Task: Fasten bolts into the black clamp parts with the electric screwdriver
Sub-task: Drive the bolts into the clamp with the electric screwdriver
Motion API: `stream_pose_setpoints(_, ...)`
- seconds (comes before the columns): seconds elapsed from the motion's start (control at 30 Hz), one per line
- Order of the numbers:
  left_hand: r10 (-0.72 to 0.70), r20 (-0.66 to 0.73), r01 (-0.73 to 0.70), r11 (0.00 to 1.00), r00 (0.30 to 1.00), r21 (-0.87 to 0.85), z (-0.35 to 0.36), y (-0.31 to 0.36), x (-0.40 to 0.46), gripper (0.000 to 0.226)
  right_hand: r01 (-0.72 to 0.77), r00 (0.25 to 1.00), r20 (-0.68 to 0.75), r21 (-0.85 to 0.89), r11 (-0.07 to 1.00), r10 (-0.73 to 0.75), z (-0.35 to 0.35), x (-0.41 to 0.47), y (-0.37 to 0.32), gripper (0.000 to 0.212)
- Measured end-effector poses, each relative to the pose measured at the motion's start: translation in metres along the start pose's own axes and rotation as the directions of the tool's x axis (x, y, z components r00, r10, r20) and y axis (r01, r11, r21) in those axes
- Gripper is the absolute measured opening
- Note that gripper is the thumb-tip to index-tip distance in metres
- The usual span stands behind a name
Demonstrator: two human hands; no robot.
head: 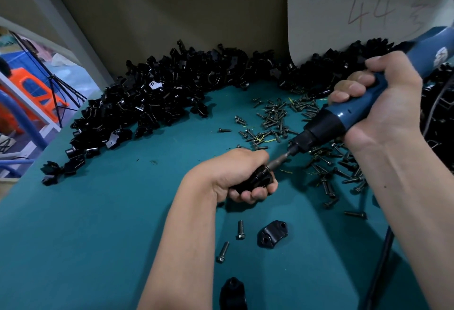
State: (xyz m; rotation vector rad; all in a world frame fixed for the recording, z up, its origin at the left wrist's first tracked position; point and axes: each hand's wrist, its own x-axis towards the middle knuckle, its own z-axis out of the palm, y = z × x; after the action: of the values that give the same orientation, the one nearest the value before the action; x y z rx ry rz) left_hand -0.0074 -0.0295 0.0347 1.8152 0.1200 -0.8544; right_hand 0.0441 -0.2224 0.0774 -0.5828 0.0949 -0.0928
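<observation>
Head view: green table (98,223).
Left hand (235,174): curled around a black clamp part (255,179), largely hidden by fingers.
Right hand (383,103): wrapped around the electric screwdriver (344,115); its far end is cut off.
Bit tip: bolt contact cannot be made out.

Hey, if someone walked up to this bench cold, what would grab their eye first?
Probably the blue electric screwdriver gripped in the right hand, its bit driving into a black clamp part held in the left hand at centre. Behind them, a big heap of black clamp parts lines the back wall, with loose bolts scattered on the green table.
</observation>
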Motion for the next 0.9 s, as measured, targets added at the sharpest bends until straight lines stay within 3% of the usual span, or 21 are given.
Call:
stream_pose_setpoints(0.7,0.011,-0.02,-0.011,1.0,1.0,-0.005,0.0,0.001,0.0,0.037,0.017,1.0,0.023,-0.067,0.998,-0.016,0.006,-0.001,-0.002,0.025)
stream_pose_setpoints(0.9,0.056,-0.121,-0.051,0.998,0.991,0.044,0.0,0.008,0.002,0.038,0.043,0.999,0.006,-0.031,0.999,-0.043,-0.002,0.002,-0.007,0.025)
